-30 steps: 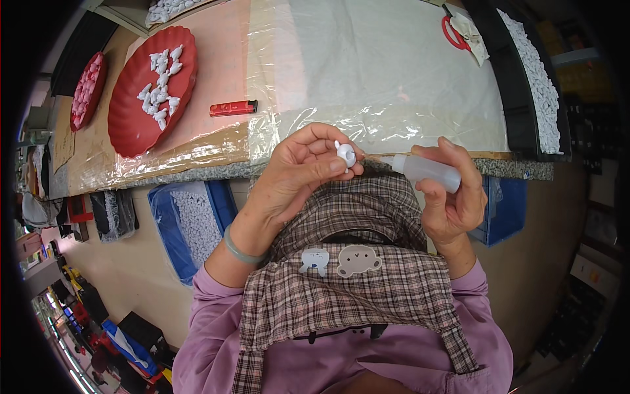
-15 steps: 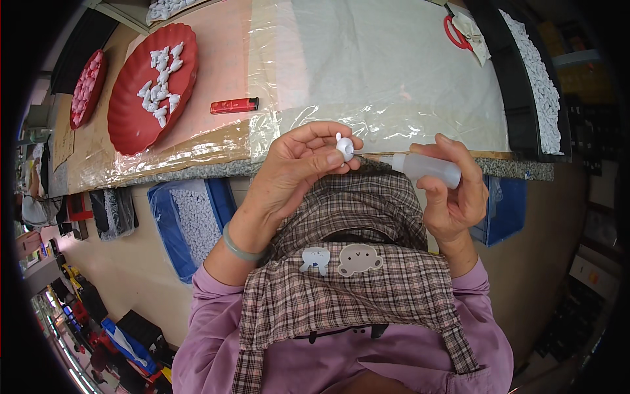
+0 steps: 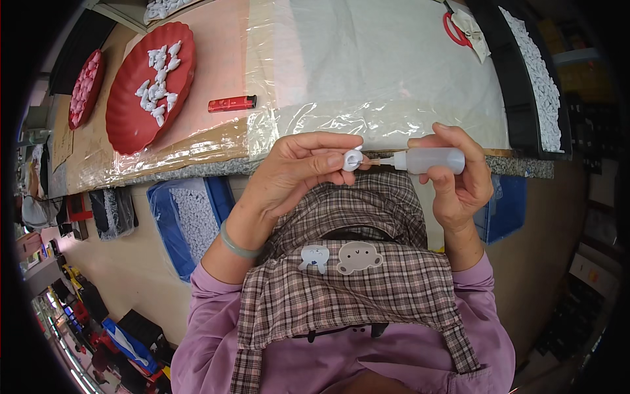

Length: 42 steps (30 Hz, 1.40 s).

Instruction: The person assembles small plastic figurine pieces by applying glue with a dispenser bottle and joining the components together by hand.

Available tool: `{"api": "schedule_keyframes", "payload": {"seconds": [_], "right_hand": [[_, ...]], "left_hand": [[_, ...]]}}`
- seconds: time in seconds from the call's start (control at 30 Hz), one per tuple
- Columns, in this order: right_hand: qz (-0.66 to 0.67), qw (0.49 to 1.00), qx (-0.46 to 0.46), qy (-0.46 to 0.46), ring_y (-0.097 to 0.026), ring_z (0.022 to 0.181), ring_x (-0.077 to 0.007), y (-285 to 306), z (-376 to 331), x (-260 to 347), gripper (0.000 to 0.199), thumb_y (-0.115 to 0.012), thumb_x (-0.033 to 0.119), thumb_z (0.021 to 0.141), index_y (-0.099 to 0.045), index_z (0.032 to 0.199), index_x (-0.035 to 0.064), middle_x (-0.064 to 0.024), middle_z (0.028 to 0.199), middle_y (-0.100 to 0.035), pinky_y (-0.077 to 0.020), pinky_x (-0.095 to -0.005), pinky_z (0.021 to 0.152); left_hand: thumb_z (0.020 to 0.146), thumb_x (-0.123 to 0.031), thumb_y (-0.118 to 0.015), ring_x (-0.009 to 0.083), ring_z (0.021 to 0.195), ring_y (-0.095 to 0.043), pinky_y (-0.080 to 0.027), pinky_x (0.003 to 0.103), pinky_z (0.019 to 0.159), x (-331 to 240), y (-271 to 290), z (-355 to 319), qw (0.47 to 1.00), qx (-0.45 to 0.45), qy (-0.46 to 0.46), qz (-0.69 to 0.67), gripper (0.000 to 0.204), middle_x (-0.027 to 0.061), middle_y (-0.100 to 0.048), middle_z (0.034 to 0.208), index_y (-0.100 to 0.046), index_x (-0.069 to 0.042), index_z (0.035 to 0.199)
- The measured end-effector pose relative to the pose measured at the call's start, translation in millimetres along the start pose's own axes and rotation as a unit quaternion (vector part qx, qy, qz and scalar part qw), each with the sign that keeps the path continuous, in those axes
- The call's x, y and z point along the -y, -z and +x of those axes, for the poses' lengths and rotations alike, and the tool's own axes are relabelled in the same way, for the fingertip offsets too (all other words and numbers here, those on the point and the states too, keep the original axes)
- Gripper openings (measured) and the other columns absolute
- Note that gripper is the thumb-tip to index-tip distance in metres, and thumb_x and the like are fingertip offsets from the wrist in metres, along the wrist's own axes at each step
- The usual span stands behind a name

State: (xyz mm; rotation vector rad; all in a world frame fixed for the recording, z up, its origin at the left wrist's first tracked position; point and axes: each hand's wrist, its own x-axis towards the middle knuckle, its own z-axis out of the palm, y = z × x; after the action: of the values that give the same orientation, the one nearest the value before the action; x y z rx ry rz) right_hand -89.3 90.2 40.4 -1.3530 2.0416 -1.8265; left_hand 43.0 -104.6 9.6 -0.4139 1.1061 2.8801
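Between the thumb and fingers of my left hand (image 3: pixel 303 167) is a small white figurine head (image 3: pixel 352 161), with a dark round opening facing right. My right hand (image 3: pixel 462 184) is closed around a translucent squeeze bottle (image 3: pixel 433 160), held level over the table's near edge. The bottle's thin needle tip points left and reaches the opening of the white piece; whether it is inside I cannot tell. To the left, a red scalloped plate (image 3: pixel 125 121) carries several white figurine pieces (image 3: pixel 157 92).
A red lighter (image 3: pixel 231 104) lies on the plastic-covered table (image 3: pixel 380 72). Red-handled scissors (image 3: pixel 454 31) are at the far right, beside a black tray of white pieces (image 3: pixel 535 82). A red dish of pink pieces (image 3: pixel 85 88) stands far left. Below the table are blue bins (image 3: pixel 172 226).
My right hand has levelled the bottle, and its tip has come to the white piece. My left hand has turned the piece and shifted it slightly right.
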Motion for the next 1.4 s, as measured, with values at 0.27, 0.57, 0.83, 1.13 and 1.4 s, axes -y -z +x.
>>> {"api": "schedule_keyframes", "payload": {"seconds": [0.27,0.57,0.83,1.13,1.4], "right_hand": [[-0.057,0.998,0.001,0.028,-0.059,0.064,-0.0121,-1.8,-6.3,2.2,0.050,-0.060,0.035,0.090,-0.050,0.120,-0.0041,-0.0178,0.090,-0.066,-0.0466,-0.0212,0.054],[-0.140,0.980,-0.009,0.140,-0.064,0.068,-0.0168,-4.5,-1.6,0.0,0.046,-0.060,0.030,0.091,-0.048,0.119,-0.0052,-0.0182,0.088,-0.067,-0.0512,-0.0239,0.060],[0.178,0.975,-0.075,-0.107,-0.059,0.074,-0.0160,-14.3,21.0,-13.0,0.033,-0.061,0.008,0.087,-0.047,0.116,0.0039,-0.0138,0.099,-0.060,-0.0495,-0.0259,0.059],[0.201,0.937,0.033,-0.284,-0.057,0.067,-0.0111,-31.2,122.0,-57.8,0.014,-0.064,0.004,0.083,-0.054,0.093,0.0031,-0.0024,0.079,-0.057,-0.0463,-0.0243,0.062],[-0.080,0.971,0.043,-0.219,-0.050,0.057,-0.0052,-65.4,268.9,-120.1,0.017,-0.071,0.013,0.076,-0.064,0.090,0.0059,0.0015,0.066,-0.054,-0.0392,-0.0230,0.051]], "left_hand": [[0.086,-0.005,-0.062,0.0195,0.076,-0.067,-0.057,0.027,0.071,0.3,2.0,-1.6,0.999,0.021,0.018,-0.017,0.033,0.0268,-0.064,0.100,-0.058,0.008,0.116],[0.088,-0.008,-0.062,0.0175,0.080,-0.067,-0.056,0.025,0.076,-1.4,7.0,1.3,0.999,0.029,0.017,-0.033,0.033,0.0218,-0.066,0.101,-0.058,0.006,0.117],[0.089,-0.008,-0.060,0.0188,0.091,-0.065,-0.054,0.027,0.083,-14.0,6.8,-3.3,0.999,0.005,-0.008,-0.032,0.043,0.0187,-0.063,0.107,-0.047,0.005,0.129],[0.086,-0.003,-0.062,0.0203,0.089,-0.065,-0.055,0.027,0.081,-19.0,14.5,-11.8,0.997,-0.019,-0.016,-0.076,0.037,0.0169,-0.064,0.105,-0.054,0.005,0.121],[0.087,-0.003,-0.061,0.0203,0.091,-0.065,-0.054,0.028,0.082,-28.4,30.1,-14.3,0.997,0.002,-0.027,-0.078,0.034,0.0151,-0.063,0.105,-0.055,0.003,0.120]]}}
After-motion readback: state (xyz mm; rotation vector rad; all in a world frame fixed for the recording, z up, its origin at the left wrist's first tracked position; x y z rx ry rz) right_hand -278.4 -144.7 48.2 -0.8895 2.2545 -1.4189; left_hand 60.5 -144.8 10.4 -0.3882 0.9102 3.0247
